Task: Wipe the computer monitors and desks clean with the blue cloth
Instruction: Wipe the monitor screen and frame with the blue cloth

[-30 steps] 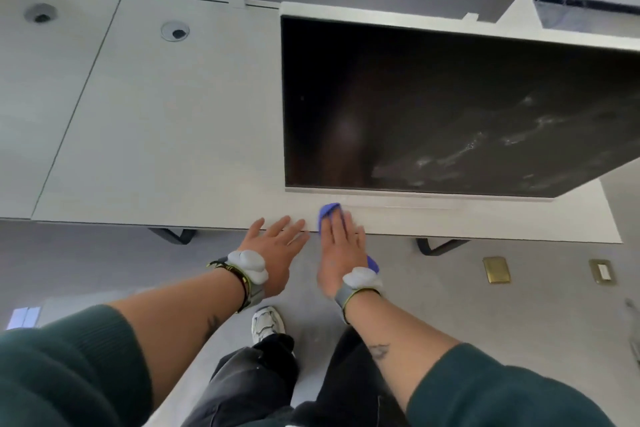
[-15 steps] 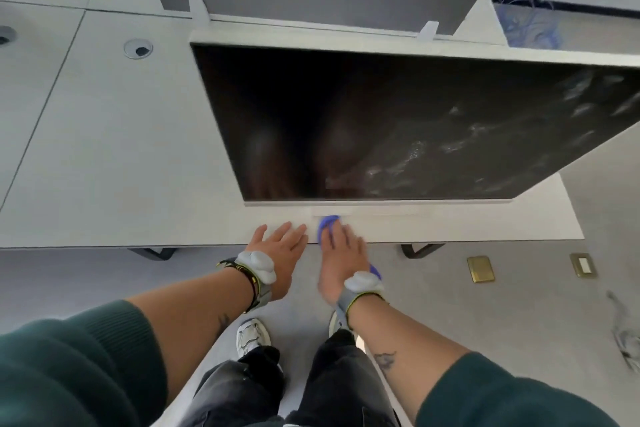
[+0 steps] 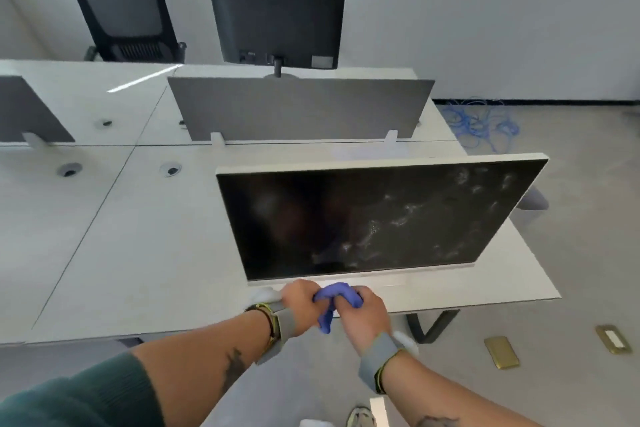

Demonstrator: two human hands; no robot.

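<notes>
- At the front edge of the worktop (image 3: 145, 253), just below the near monitor (image 3: 311, 218), both hands had come together on the blue cloth (image 3: 337, 293). Half a second before, the right hand lay flat on it, pressing it to the surface, with the left hand flat alongside and holding nothing.
- Left hand (image 3: 298, 298) now gripped one end with curled fingers, and right hand (image 3: 367, 314) gripped the other, knuckles nearly touching. The cloth was bunched up between them, with a short tail hanging down below the fists.
- It looked lifted clear of the surface, though I could not tell whether any part still brushed the edge.
- My read: the flat stroke along that front strip was over and the cloth was being gathered or refolded, probably to offer a fresh face to the next surface.
- Pale smears (image 3: 408, 218) swirled across the right half of the tilted-back screen, while the left half looked darker and cleaner. So the screen likely still needed a pass there.
- The cloth itself was small, vivid blue-violet, soft and crumpled, with no tidy fold showing. Damp or dry, I could not say.
- The view had swung up as well. A far monitor (image 3: 277, 21), seen from behind, stood beyond the grey divider panel (image 3: 298, 107), and long stretches of pale worktop ran off to the left, so plenty appeared to be left to wipe.
</notes>
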